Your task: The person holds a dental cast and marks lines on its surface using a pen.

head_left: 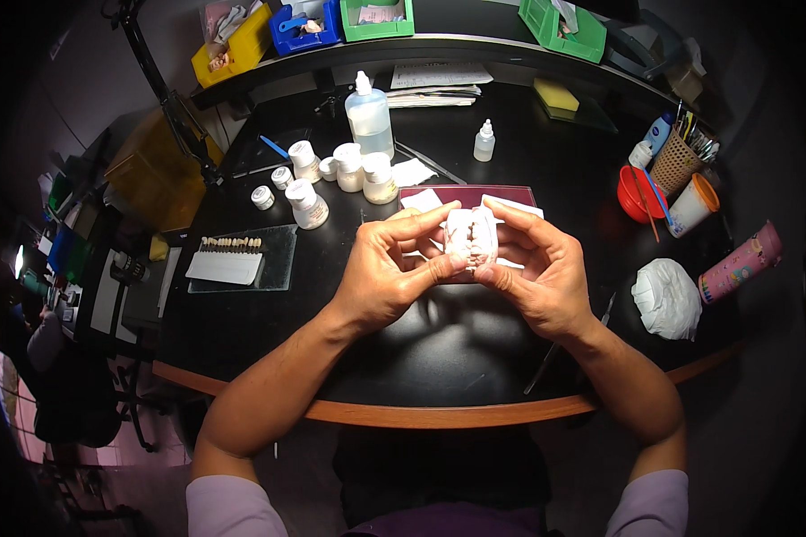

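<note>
Both hands are closed on the dental cast: the left hand [372,273] grips one side, the right hand [551,277] the other, thumbs nearest the wearer. The cast [458,240] is raised between them above the surface [403,358], its two halves apparently brought together; fingers hide how fully they meet. This looks like a fitting or checking stage. The jars [308,206] beyond the left hand appear capped. What remains cannot be told.
</note>
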Tool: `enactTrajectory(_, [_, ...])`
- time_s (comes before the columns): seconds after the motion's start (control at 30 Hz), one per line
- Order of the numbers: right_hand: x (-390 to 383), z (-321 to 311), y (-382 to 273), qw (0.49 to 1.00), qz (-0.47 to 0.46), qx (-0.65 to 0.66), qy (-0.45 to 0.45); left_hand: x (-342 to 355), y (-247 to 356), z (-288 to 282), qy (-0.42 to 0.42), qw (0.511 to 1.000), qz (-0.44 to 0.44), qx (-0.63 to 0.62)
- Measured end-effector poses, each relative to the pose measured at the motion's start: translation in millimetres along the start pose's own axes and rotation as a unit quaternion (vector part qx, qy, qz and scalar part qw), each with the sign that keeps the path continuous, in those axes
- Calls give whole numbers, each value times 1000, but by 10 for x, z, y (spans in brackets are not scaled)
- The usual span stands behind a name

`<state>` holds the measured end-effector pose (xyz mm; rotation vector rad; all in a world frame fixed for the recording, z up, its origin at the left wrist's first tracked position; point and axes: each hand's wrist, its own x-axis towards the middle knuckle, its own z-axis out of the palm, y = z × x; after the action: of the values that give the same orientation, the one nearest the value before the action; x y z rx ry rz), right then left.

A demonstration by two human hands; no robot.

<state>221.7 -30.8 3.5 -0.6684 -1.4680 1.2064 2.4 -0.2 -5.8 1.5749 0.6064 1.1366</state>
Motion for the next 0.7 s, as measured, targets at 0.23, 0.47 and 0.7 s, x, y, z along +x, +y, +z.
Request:
enactTrajectory(0.23, [-11, 2, 16, 1000, -4, -7, 5, 10, 62, 47, 8, 1000, 16, -14])
enactTrajectory(0.47, [-9, 18, 2, 1000, -7, -5, 1, -4, 40, 31, 7, 1000, 6, -30])
enactTrajectory(0.7, [-17, 28, -19, 999, 11, -28, 13, 3, -2, 24, -2, 1000, -6, -2])
